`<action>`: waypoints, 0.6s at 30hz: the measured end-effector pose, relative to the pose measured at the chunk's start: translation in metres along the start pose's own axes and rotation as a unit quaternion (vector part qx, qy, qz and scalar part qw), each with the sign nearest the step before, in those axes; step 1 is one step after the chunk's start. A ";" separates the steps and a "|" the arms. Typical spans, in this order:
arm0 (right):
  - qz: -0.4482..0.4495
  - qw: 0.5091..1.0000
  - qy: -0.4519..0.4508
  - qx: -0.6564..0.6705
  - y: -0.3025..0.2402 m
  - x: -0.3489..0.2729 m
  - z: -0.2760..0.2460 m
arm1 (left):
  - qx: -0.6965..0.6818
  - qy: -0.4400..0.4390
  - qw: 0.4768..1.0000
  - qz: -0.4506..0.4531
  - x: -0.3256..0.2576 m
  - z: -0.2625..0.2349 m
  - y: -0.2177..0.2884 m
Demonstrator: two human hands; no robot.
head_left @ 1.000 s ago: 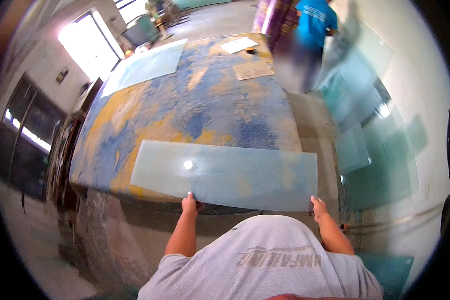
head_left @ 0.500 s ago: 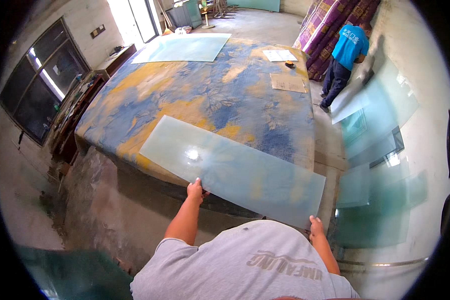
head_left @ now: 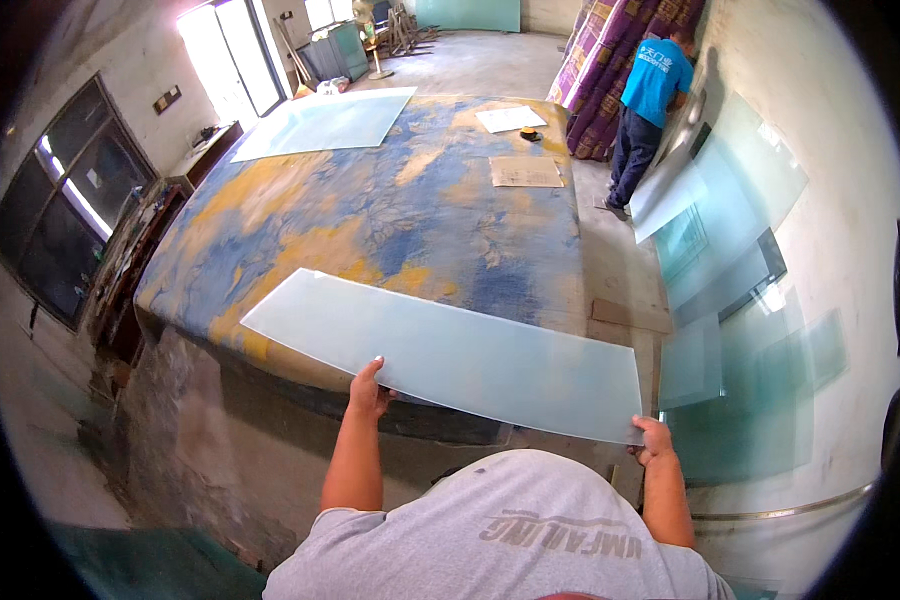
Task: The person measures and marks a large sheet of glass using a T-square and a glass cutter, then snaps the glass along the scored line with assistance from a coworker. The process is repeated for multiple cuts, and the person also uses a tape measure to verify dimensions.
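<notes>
A long frosted glass pane (head_left: 450,350) spans the space between my two hands, over the near edge of a large table covered with a blue and yellow patterned cloth (head_left: 370,230). My left hand (head_left: 370,388) is closed on the pane's near long edge, thumb on top and fingers below. At the near right corner, my right hand (head_left: 652,440) grips the same pane. Whether the pane's far edge touches the cloth, I cannot tell.
Another frosted pane (head_left: 325,122) lies at the table's far left, with cardboard (head_left: 526,172), white paper (head_left: 511,119) and a tape measure (head_left: 530,134) at far right. Several glass sheets (head_left: 740,400) lean on the right wall. A person in a blue shirt (head_left: 656,78) stands beyond them.
The pane has swung so its right end sits higher and its long edge runs more nearly level. My right hand has risen. The whole view has shifted, with the table lower and further left.
</notes>
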State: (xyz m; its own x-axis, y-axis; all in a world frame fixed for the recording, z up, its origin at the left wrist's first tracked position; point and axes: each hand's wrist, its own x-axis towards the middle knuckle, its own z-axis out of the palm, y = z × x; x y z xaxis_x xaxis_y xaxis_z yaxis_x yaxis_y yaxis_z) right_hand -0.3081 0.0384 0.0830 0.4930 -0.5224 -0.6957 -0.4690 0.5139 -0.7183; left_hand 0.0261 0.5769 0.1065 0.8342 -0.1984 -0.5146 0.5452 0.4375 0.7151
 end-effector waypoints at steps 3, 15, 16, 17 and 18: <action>0.011 0.999 -0.008 0.030 -0.031 -0.006 -0.039 | 0.017 0.033 0.999 0.028 0.006 0.034 -0.029; 0.088 0.964 -0.139 0.211 -0.082 0.015 -0.289 | -0.001 0.032 0.998 0.056 -0.087 0.241 -0.158; 0.102 0.945 -0.185 0.248 -0.076 0.027 -0.318 | 0.015 0.029 0.998 0.055 -0.094 0.258 -0.169; 0.114 0.923 -0.231 0.284 -0.069 0.035 -0.347 | 0.032 0.026 0.998 0.054 -0.099 0.276 -0.179; 0.110 0.913 -0.254 0.298 -0.069 0.034 -0.361 | 0.042 0.033 0.997 0.050 -0.108 0.288 -0.185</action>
State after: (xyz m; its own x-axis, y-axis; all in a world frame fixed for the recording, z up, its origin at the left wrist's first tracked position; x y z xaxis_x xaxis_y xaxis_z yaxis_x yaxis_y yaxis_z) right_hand -0.5229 -0.2606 0.1060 0.7825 -0.0559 -0.6201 -0.1898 0.9272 -0.3230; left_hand -0.1411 0.2651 0.1666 0.8793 -0.0975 -0.4661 0.4661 0.3773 0.8003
